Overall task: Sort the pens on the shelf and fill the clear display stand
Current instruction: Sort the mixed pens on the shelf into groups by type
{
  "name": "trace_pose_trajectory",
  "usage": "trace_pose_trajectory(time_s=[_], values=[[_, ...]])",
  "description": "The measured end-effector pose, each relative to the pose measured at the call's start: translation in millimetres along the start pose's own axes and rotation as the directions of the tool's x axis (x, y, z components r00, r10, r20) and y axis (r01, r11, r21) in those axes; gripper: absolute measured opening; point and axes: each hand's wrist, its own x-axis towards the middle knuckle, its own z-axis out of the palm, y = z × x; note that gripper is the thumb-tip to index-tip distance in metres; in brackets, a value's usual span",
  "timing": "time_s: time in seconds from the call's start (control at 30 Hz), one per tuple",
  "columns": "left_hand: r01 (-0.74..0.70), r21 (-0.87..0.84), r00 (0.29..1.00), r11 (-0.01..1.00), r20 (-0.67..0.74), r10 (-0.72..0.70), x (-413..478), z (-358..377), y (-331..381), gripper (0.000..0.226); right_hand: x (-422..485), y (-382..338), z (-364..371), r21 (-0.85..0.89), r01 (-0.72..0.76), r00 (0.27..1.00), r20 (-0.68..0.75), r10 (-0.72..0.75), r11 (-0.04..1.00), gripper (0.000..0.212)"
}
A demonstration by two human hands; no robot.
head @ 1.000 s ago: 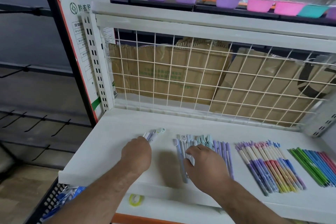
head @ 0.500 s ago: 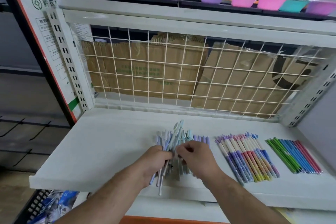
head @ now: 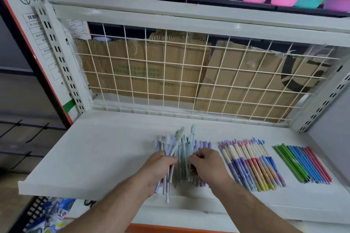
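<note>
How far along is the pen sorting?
Done: two neat rows lie on the shelf, the gradient pens and the green, blue and red pens. In hand: the left hand and right hand grip the pastel pens, a loose bundle. Left: tidying that bundle and filling the display stand, which is not in view.

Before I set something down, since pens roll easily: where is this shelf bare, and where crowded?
Bare: the shelf left of the pastel pens, up to the slotted upright; also the strip before the wire grid. Crowded: centre to right, where the left hand and right hand hold those pens, then the cream-topped row and green-blue-red row.
</note>
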Motion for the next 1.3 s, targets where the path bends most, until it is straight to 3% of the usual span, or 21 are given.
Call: trace_pose_trajectory(time_s=[0.13,0.33,0.7,0.83,1.0,1.1,1.3], values=[[-0.003,-0.127,0.999,0.992,-0.045,-0.003,4.7,-11.8,2.3,0.021,4.4,3.2,-3.8,-0.062,-0.005,1.000,-0.011,0.005,0.998,0.020],[0.028,-0.309,1.000,0.951,0.008,-0.026,3.7,-13.8,0.4,0.011,9.9,5.6,4.1,-0.174,0.002,1.000,0.020,0.002,0.985,0.027],[0.022,-0.279,0.999,0.960,0.045,-0.010,4.7,-17.3,-6.4,0.010,14.0,4.9,10.7,-0.265,0.054,0.996,-0.054,-0.070,0.963,0.021],[0.048,-0.310,0.995,0.950,0.100,-0.017,4.4,-13.6,-4.9,0.007,9.6,-0.6,15.0,-0.187,0.128,0.989,-0.043,-0.138,0.974,0.012],[0.005,-0.275,0.990,0.962,0.135,0.033,4.4,-6.6,-3.1,0.008,5.7,-12.7,18.6,-0.010,0.183,0.983,-0.020,-0.183,0.983,0.022],[-0.085,-0.182,0.981,0.980,0.157,0.114,3.2,-1.1,-3.2,0.017,4.0,-16.7,21.0,0.023,0.164,0.986,0.008,-0.164,0.986,0.034],[-0.185,-0.110,0.941,0.977,0.266,0.208,-2.7,1.3,-1.8,0.043,3.4,-20.2,18.1,0.069,0.117,0.992,0.044,-0.120,0.991,0.032]])
